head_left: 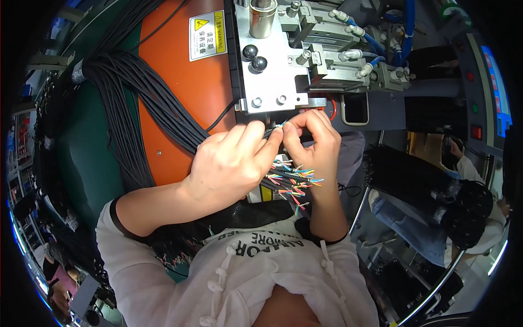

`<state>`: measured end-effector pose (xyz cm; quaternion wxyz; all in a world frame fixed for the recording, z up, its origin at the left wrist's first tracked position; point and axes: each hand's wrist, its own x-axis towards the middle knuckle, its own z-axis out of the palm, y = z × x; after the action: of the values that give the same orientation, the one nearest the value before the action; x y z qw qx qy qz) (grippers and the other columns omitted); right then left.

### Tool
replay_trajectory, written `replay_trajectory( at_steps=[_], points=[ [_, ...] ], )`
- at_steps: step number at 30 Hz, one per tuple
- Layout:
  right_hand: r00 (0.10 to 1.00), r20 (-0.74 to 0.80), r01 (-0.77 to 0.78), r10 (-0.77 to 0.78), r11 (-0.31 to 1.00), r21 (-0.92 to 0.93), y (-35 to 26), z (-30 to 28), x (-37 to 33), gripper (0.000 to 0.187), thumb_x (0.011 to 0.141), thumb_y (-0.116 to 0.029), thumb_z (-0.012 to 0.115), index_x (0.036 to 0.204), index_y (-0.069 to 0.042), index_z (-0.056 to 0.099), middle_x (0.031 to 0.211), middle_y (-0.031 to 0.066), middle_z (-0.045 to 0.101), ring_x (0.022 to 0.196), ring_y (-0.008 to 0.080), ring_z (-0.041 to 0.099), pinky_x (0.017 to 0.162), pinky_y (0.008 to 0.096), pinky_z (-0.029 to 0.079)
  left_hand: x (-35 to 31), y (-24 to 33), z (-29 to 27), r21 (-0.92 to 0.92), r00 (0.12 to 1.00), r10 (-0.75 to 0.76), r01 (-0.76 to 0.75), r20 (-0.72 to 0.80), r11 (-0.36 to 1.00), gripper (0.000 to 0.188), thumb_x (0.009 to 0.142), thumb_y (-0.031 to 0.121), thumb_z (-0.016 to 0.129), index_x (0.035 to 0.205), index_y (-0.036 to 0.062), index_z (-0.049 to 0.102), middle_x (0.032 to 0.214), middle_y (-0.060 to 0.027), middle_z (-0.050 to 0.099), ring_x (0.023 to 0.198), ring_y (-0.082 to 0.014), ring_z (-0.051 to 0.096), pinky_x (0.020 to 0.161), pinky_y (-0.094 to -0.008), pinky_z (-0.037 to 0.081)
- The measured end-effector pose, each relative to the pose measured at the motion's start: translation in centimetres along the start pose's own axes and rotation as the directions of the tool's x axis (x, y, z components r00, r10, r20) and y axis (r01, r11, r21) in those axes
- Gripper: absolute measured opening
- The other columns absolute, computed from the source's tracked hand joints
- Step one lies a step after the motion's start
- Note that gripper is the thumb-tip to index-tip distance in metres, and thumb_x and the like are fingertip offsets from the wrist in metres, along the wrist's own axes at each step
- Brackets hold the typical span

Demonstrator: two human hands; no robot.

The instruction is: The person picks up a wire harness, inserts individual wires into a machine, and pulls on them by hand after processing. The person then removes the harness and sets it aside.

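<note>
My left hand (pixel 231 155) is closed, its thumb and forefinger pinching the end of a black cable below the metal plate of a machine (pixel 272 65). My right hand (pixel 313 139) meets it from the right, thumb and forefinger together on the thin wires (pixel 282 125) at that cable's end. Fingertips partly hide these wires. Under my left hand runs a thick bundle of black cables (pixel 158 90). Their stripped ends fan out below my hands as red, yellow, blue, green and white wires (pixel 294 182).
Pneumatic cylinders (pixel 332 73) with blue hoses sit at the machine's upper right. An orange panel (pixel 180 76) bears a yellow and white warning label (pixel 207 36). At far right stands a control box with buttons (pixel 476 132). More black cables (pixel 425 196) hang at the right, near another person's jeans (pixel 411 223).
</note>
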<state>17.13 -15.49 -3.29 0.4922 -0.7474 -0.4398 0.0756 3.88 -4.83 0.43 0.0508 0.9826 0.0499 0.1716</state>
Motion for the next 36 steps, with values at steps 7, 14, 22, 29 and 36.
replay_trajectory(
  at_steps=[7,14,22,29,36],
  points=[
    [0.997,-0.047,0.053,-0.053,0.999,-0.01,0.5,0.8,-0.8,0.012,0.071,0.0,0.066,0.07,-0.003,0.055,0.064,0.005,0.049,0.06,0.0216,0.047,0.057,0.033,0.04,0.1,0.0,-0.3,-0.011,1.0,0.001,-0.001,0.006,1.0,0.038,0.069,0.0,0.063,0.106,0.0073,0.069,0.071,-0.0021,0.038,0.059,-0.0124,0.047,0.049,-0.0248,0.04],
    [0.97,-0.007,-0.225,0.242,0.916,0.333,1.7,1.5,-1.4,0.008,0.073,0.0,0.066,0.074,-0.002,0.058,0.067,0.0073,0.052,0.062,0.0216,0.049,0.06,0.0305,0.042,0.3,-0.4,0.5,-0.04,0.998,0.018,-0.02,-0.065,0.999,0.031,0.069,0.004,0.065,0.1,0.0063,0.069,0.071,-0.0018,0.043,0.059,-0.013,0.05,0.049,-0.0251,0.041],
    [0.991,-0.133,0.034,-0.018,0.992,0.118,1.0,1.4,-0.7,0.009,0.076,0.0,0.066,0.079,0.001,0.058,0.072,0.007,0.058,0.066,0.0182,0.054,0.064,0.0292,0.044,0.4,-0.8,0.4,-0.066,0.991,0.0,-0.009,-0.134,0.998,0.02,0.068,0.008,0.065,0.088,0.0045,0.067,0.072,-0.0004,0.05,0.06,-0.0127,0.054,0.052,-0.025,0.043],
    [0.95,0.005,-0.288,0.311,0.872,0.396,1.5,1.4,-1.7,0.007,0.079,-0.001,0.068,0.081,-0.001,0.061,0.078,0.0066,0.062,0.074,0.0176,0.058,0.072,0.0264,0.045,-0.5,-0.6,-1.1,0.031,1.0,-0.017,0.017,0.0,0.999,0.018,0.071,0.009,0.064,0.088,0.0033,0.065,0.074,-0.0017,0.049,0.063,-0.0115,0.056,0.055,-0.0236,0.043],
    [0.958,0.019,0.259,-0.287,0.888,0.38,1.6,-0.5,-0.2,0.009,0.076,-0.001,0.07,0.084,-0.001,0.066,0.08,0.0074,0.065,0.077,0.0204,0.061,0.074,0.0297,0.047,-0.9,-0.7,-1.0,-0.014,0.995,-0.09,0.091,0.047,0.996,0.017,0.073,0.009,0.064,0.089,0.0027,0.065,0.072,-0.0024,0.048,0.063,-0.0116,0.057,0.054,-0.0252,0.043]
  ],
)
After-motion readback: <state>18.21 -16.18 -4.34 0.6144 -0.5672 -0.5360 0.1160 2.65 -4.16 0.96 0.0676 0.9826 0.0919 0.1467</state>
